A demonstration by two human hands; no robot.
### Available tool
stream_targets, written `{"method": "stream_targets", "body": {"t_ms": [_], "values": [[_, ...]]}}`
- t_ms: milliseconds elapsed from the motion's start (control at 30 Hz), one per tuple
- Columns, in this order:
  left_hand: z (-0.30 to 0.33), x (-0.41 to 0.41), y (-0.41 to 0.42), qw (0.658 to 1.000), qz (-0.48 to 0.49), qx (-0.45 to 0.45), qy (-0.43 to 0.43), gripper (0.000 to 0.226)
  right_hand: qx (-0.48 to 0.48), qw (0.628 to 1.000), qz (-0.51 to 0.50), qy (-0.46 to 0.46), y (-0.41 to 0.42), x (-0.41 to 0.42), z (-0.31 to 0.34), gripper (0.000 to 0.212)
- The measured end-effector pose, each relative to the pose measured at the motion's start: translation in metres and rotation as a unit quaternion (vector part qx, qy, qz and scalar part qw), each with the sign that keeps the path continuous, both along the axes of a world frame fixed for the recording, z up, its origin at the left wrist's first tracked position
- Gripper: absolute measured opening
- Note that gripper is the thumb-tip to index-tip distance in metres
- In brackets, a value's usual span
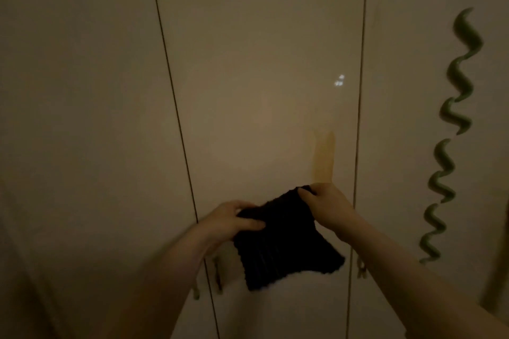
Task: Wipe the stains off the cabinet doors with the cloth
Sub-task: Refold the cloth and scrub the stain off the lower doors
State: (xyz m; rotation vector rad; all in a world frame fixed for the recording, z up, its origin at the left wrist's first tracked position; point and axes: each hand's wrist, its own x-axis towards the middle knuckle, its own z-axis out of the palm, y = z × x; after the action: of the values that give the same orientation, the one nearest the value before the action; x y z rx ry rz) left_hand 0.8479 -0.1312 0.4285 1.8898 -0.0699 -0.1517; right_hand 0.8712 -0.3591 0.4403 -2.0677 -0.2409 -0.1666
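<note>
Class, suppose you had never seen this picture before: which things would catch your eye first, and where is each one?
First, the black cloth low in the centre, stretched between the left hand and right hand in front of the middle cabinet door. Just above the right hand, a yellowish stain streaks that door. On the right, a green wavy strip runs down the neighbouring panel.

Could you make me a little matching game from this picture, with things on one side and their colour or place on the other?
Things:
1. cloth
2. stain
3. wavy decoration
4. left hand

Descriptions:
A. green, on the far right panel
B. yellowish streak on the middle door
C. black, held by both hands
D. gripping the cloth's left edge

Pairs: 1-C, 2-B, 3-A, 4-D
</note>
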Motion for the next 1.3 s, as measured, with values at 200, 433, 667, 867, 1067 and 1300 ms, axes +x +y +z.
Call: {"method": "stream_targets", "body": {"t_ms": [200, 433, 667, 867, 1067, 1300], "values": [[0.021, 0.008, 0.009, 0.96, 0.103, 0.202, -0.163, 0.018, -0.178, 0.982, -0.035, -0.045, 0.004, 0.005, -0.002, 0.047], [0.01, 0.005, 0.002, 0.784, 0.286, 0.437, -0.335, 0.016, -0.053, 0.997, -0.063, -0.01, 0.036, 0.018, 0.007, 0.032], [0.034, 0.014, 0.013, 0.791, 0.319, 0.378, -0.36, 0.009, 0.047, 0.983, -0.06, -0.166, 0.069, 0.026, 0.006, 0.024], [0.022, 0.029, 0.032, 0.803, 0.269, 0.41, -0.339, 0.019, 0.036, 0.982, -0.023, -0.185, 0.077, 0.03, 0.016, 0.033], [0.015, 0.022, 0.026, 0.991, -0.049, 0.051, -0.115, 0.046, 0.108, 0.987, 0.105, -0.049, 0.068, 0.022, 0.033, 0.036], [0.02, 0.019, 0.021, 0.986, -0.088, -0.127, -0.059, 0.044, 0.04, 0.982, 0.184, 0.016, 0.043, 0.018, 0.034, 0.034]]}}
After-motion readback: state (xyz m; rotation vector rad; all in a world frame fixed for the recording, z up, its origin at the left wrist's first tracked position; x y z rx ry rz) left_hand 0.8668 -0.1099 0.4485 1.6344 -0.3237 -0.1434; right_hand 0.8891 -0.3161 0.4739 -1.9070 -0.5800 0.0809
